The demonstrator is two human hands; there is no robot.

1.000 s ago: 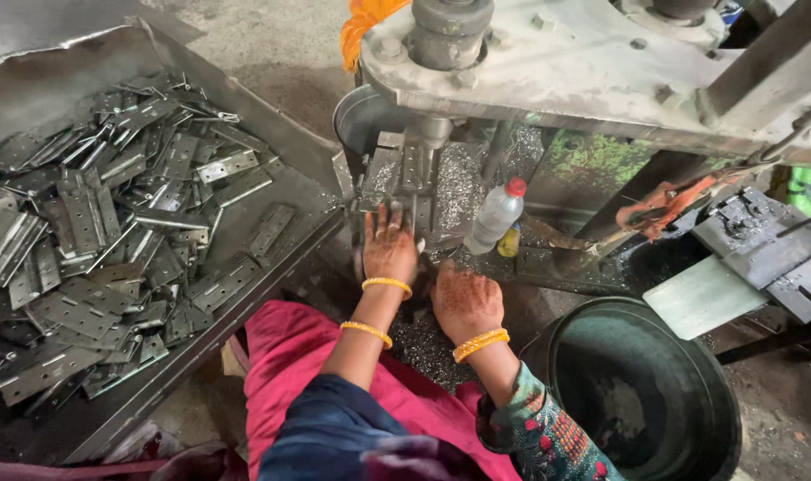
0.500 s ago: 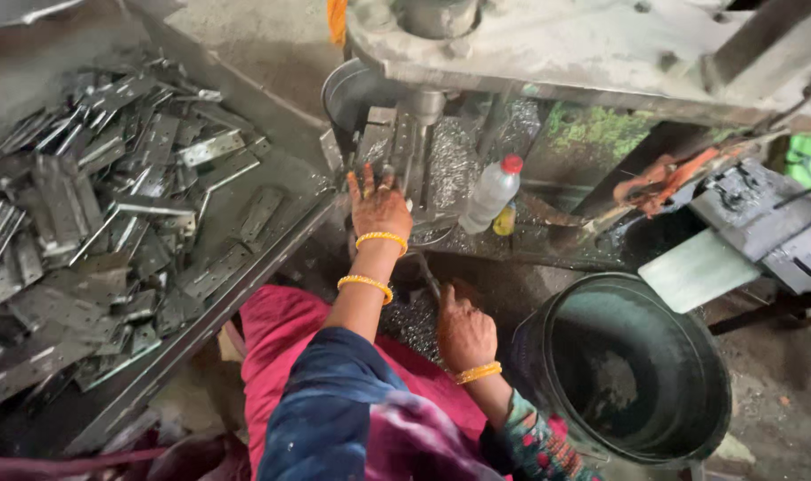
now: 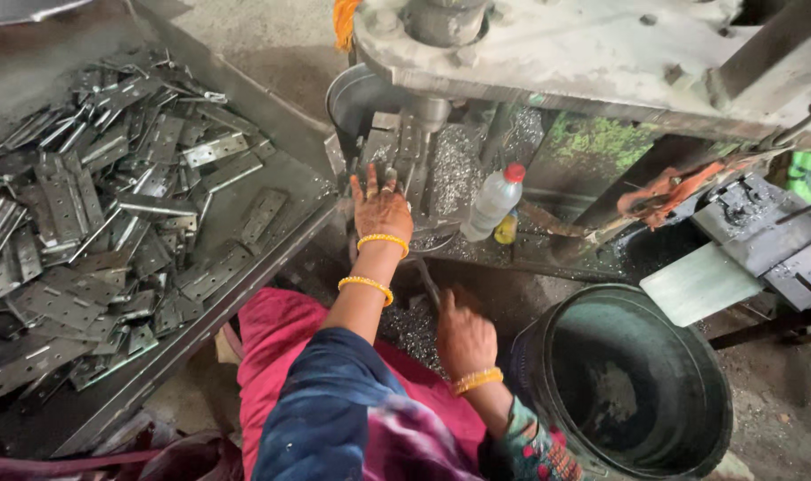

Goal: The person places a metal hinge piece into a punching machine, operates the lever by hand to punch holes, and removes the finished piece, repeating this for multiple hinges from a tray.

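Hinges, flat grey steel with punched holes, lie heaped in the tray left of the press. We press our left hand flat, fingers spread, on the metal piece under the press's head; seating it square and keeping fingertips clear seems wise. Below the press, our right hand curls half-closed; whether it holds anything we cannot tell. Right of it stands a round dark bucket.
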